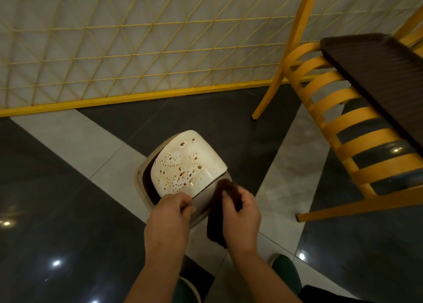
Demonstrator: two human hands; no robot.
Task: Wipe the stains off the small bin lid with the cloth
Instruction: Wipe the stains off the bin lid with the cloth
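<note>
brown droplets speckle the cream lid point(190, 163), tilted open.

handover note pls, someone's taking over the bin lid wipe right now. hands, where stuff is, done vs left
Left hand: grips the near edge of the small cream plastic bin lid, holding it tilted up on the cream bin.
Right hand: holds the dark brown cloth beside the lid's near right corner; cloth is not on the stained face.
Bin stands on the grey and white tiled floor, next to the yellow slatted chair.
Done: lid steadied, cloth in hand.
Left: all the wiping. Brown droplet stains cover most of the lid's top.
</note>
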